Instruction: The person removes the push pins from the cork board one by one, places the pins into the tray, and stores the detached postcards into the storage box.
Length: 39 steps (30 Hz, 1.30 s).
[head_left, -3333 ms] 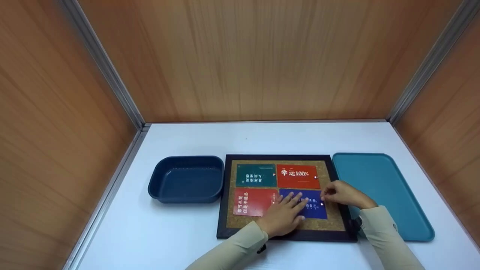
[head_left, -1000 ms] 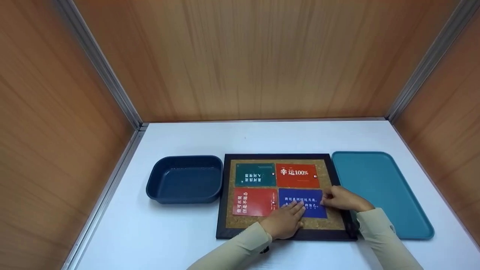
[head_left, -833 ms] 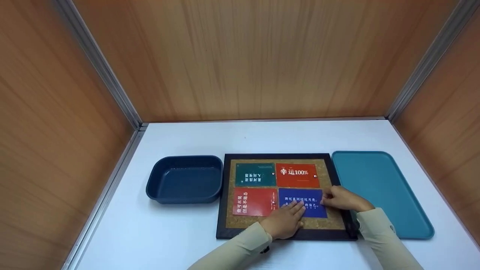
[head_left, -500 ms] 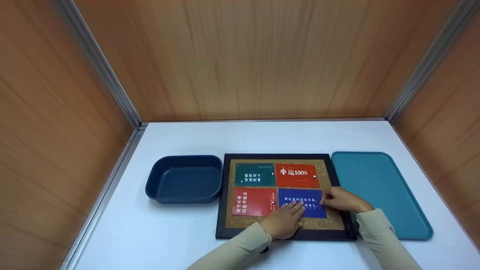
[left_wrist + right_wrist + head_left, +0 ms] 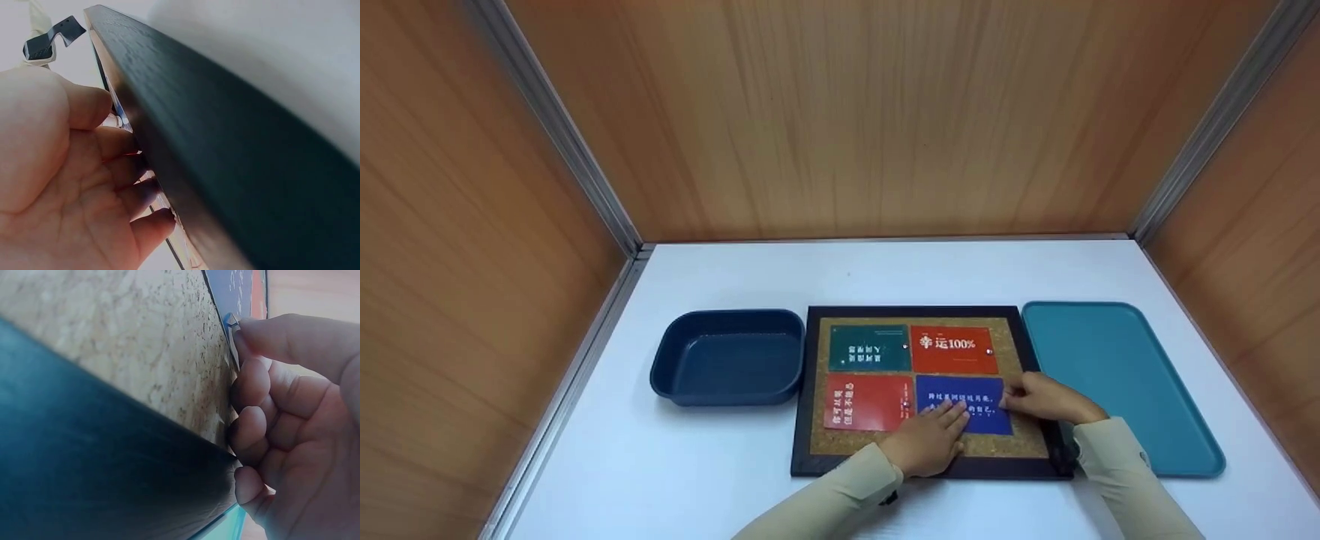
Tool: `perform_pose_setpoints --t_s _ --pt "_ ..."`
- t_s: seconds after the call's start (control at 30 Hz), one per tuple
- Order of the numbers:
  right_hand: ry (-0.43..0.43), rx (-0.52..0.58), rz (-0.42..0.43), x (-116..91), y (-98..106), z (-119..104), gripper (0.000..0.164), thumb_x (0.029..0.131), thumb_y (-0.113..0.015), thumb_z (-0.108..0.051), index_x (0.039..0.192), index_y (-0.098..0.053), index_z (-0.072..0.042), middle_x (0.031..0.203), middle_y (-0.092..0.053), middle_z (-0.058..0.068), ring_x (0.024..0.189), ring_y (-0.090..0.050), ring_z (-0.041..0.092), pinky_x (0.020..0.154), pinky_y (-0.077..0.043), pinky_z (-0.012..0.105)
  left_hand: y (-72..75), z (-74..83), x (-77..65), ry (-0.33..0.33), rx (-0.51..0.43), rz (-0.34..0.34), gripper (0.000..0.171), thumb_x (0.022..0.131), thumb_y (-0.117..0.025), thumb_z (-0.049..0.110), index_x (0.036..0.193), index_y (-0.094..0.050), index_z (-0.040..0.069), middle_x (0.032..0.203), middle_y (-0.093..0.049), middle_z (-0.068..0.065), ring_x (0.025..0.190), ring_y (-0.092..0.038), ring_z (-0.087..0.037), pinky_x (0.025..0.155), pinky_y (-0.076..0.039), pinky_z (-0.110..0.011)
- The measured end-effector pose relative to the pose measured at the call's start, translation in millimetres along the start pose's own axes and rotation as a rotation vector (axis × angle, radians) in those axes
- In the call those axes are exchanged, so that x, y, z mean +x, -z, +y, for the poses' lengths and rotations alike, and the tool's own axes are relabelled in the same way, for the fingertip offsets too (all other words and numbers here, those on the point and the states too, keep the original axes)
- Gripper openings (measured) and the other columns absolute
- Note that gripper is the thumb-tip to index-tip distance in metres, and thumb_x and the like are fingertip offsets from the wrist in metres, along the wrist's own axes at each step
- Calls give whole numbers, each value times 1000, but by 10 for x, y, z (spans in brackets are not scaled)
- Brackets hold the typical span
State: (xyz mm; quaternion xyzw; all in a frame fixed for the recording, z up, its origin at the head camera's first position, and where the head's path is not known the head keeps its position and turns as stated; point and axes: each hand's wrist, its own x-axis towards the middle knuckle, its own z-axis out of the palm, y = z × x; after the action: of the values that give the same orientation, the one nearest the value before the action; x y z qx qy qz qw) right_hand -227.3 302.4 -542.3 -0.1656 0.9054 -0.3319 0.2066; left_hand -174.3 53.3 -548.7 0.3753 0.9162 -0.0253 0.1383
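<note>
A blue card (image 5: 960,387) with white lettering lies at the lower right of a black-framed corkboard (image 5: 855,446). My left hand (image 5: 926,442) rests on its lower left part, fingers straight and close together. My right hand (image 5: 1046,397) is at the card's right edge. In the right wrist view, thumb and forefinger pinch a small shiny pushpin (image 5: 231,320) at that edge, the other fingers curled against the cork. Also on the board are a green card (image 5: 870,348), an orange-red card (image 5: 955,351) and a red card (image 5: 864,403), each with a small pin near its right edge.
A deep navy dish (image 5: 727,367) stands left of the board, close to its frame. On the right lies a flat teal tray (image 5: 1110,360), partly under my right sleeve. Wood-grain panels (image 5: 885,120) enclose the white table (image 5: 607,465) at the back and sides.
My left hand's fingers, spread wide earlier, have come together and drawn down toward me, uncovering more of the blue card. My right fingertips have moved down onto the pushpin at its right edge.
</note>
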Motion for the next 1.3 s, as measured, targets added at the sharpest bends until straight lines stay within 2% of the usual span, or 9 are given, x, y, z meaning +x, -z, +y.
perform_pose_setpoints --t_s 0.37,0.6,0.8,1.07,1.3 --pt "-8 28 -3 -18 -4 26 23 95 -59 -24 83 -66 -5 70 -59 0 56 -49 10 47 -39 22 16 -5 -17 -9 -28 12 52 105 -28 41 153 -24 23 160 -18 9 148 -18 -11 119 -25 -27" --pt "34 16 -4 -15 -6 41 21 94 -60 -19 79 -63 -6 66 -51 -5 54 -46 6 47 -37 20 16 -13 -4 -9 -40 -4 53 104 -27 43 154 -23 24 160 -17 10 148 -17 -10 119 -25 -27" --pt "-5 34 -18 -3 2 50 22 95 -60 -22 83 -64 -5 68 -54 -2 57 -48 10 48 -39 21 14 -10 3 -8 -40 -15 53 104 -26 43 154 -22 25 160 -16 10 148 -16 -10 119 -24 -27" --pt "27 23 -29 -12 2 68 21 95 -59 -22 81 -62 -6 67 -51 -4 57 -47 8 49 -38 20 23 -3 -16 -5 -44 -13 53 104 -27 43 154 -22 25 160 -16 11 148 -16 -10 119 -24 -27" --pt "-8 50 -43 -4 16 76 24 96 -59 -25 83 -64 -5 68 -52 -2 58 -48 11 49 -38 22 -6 -8 12 -6 -33 -17 53 104 -25 44 154 -20 25 160 -15 11 148 -15 -9 119 -24 -28"
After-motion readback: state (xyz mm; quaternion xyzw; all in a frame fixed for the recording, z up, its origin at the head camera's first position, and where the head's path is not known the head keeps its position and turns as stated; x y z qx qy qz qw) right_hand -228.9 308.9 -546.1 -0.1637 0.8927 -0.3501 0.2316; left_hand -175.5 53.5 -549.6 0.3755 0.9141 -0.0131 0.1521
